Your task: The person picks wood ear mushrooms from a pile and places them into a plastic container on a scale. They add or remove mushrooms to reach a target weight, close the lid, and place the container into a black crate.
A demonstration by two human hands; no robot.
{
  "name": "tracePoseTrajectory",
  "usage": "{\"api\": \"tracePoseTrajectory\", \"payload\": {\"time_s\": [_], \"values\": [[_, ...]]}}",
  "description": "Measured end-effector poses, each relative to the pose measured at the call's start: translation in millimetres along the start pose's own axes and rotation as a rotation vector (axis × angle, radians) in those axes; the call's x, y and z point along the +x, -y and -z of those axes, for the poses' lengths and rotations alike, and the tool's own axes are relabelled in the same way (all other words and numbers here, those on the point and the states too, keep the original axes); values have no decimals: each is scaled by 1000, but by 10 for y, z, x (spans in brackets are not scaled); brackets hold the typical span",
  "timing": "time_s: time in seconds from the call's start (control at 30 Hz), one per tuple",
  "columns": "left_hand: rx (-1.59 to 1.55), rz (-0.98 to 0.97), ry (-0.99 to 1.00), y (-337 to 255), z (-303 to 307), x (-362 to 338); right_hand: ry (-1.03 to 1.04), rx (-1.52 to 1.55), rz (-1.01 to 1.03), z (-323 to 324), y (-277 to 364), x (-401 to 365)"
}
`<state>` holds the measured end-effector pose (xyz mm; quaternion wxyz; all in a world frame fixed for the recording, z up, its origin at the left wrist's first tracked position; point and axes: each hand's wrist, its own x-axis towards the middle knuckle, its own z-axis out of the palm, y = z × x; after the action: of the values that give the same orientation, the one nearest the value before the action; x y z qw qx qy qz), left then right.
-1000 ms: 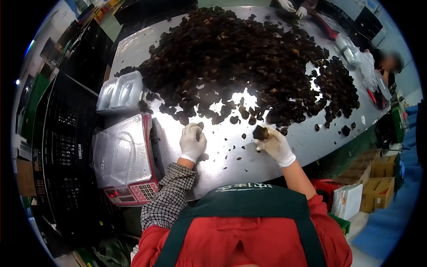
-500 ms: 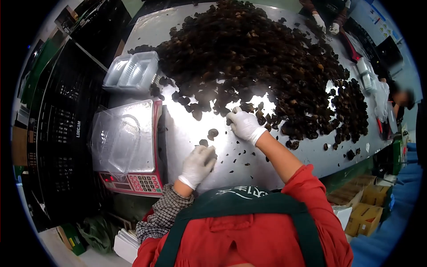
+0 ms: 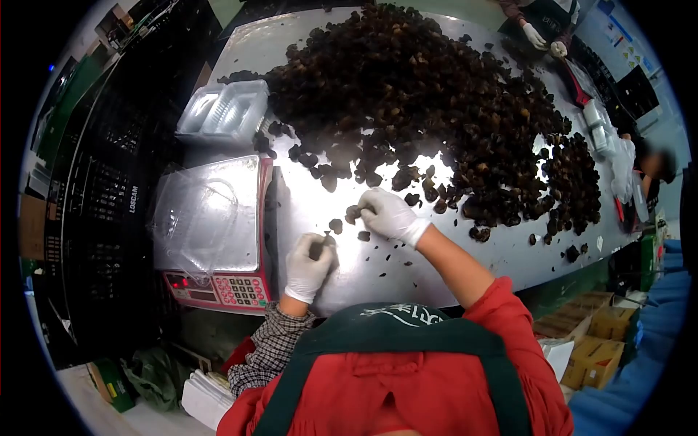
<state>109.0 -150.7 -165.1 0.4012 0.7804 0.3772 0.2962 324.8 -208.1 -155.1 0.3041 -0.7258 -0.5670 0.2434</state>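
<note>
Now that the right hand in its white glove has come back from the edge of the wide heap of dark brown, crinkled pieces, it meets a small brown, flattish piece on the shiny metal table. Its fingers curl together, tips against that piece, though I cannot tell whether they pinch it or merely touch it. The left hand, also white-gloved, has drawn slightly back; its fingers bend in towards the thumb around a dark patch, and I cannot tell if that is a held piece or just a gap. So the 2 hands face each other over a few loose pieces, apart from the main heap, which makes those pieces the ones under attention. Beside the left hand stands a red-and-silver digital scale with a clear plastic lid on its plate; clear plastic trays sit just beyond.
</note>
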Motion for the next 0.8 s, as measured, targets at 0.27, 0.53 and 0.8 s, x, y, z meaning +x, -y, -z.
{"api": "tracePoseTrajectory", "payload": {"time_s": [0.27,0.53,0.8], "values": [[-562,252,-80,-271,471,-34,102,-186,-102,-275,1,143],[-532,58,-509,-412,1582,251,176,-408,-30,-574,464,98],[-570,106,-579,-107,2139,497,46,168,-72,-407,931,417]]}}
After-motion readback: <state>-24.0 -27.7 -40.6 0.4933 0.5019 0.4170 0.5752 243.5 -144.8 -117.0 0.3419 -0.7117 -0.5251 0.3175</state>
